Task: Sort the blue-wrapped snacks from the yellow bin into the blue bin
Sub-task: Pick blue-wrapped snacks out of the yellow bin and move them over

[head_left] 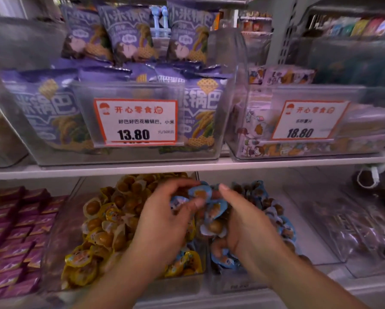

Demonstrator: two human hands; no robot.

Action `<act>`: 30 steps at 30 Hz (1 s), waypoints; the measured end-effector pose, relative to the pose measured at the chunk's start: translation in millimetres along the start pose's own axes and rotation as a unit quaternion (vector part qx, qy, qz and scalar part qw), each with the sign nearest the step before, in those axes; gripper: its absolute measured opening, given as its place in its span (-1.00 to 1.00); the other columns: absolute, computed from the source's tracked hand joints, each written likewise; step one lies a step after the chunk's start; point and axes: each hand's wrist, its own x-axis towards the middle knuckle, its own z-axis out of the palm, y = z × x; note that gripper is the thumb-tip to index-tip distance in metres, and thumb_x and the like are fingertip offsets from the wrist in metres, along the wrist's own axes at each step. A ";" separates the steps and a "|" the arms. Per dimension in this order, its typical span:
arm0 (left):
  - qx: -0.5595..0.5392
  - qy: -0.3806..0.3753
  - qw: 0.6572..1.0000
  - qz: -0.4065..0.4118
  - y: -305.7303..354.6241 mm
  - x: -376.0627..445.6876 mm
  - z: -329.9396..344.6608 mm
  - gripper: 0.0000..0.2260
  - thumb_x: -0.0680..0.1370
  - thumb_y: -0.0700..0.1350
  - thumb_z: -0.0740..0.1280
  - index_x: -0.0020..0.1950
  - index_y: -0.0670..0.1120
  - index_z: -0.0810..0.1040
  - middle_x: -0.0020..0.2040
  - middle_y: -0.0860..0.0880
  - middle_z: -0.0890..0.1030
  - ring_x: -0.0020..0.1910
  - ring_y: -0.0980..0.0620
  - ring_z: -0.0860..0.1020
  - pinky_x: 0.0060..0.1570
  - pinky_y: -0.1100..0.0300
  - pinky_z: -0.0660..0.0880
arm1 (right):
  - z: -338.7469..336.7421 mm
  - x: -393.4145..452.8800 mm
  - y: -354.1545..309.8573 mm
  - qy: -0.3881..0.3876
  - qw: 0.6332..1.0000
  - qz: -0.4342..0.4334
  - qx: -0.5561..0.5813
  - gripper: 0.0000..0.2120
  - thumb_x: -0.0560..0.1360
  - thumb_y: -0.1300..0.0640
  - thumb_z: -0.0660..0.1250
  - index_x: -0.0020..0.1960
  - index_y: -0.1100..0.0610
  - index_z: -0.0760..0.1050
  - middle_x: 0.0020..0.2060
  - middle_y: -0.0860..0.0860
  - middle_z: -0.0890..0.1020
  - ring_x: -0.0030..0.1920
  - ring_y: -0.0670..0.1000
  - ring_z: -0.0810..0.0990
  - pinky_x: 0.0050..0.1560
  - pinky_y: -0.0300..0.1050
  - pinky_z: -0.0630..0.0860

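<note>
A white shelf (187, 167) runs across the scene from left to right and splits it into a far upper tier and a near lower tier. On the upper tier a clear bin (129, 157) holds large purple snack bags (53, 112) and carries a price tag reading 13.80 (135, 122); to its right a second clear bin (298, 152) with cartoon-printed packs bears a tag reading 18.80 (307, 121).

On the lower tier, purple boxes (15, 237) fill the left side. Just right of them stands the clear bin of yellow-wrapped snacks (102, 230), the task's yellow bin, and touching its right wall is the clear bin of blue-wrapped snacks (276, 215), the task's blue bin. At far right lie clear-wrapped packs (354, 230), blurred.

The left hand (164, 224) reaches over the right part of the yellow bin, fingers curled, its thumb and forefinger pinching a blue-wrapped snack (200, 194) above the line where the two bins meet. The right hand (247, 228) sits over the left part of the blue bin, fingers bent around a cluster of blue-wrapped pieces (216, 219) pressed against its palm. The two hands are near each other, almost touching at the fingertips.
</note>
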 end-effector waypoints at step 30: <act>0.211 -0.186 0.920 0.274 -65.7 -145.5 -15.2 -0.84 0.56 -0.12 0.29 0.10 -0.08 0.59 -0.08 0.00 0.61 -0.09 -0.04 0.54 -0.06 0.09 0.42 | -42.6 -50.3 26.0 0.133 0.754 -0.382 -0.518 -0.90 0.53 0.10 0.30 -0.06 -0.01 0.60 -0.34 -0.19 0.59 -0.34 -0.20 0.54 -0.30 -0.37 0.41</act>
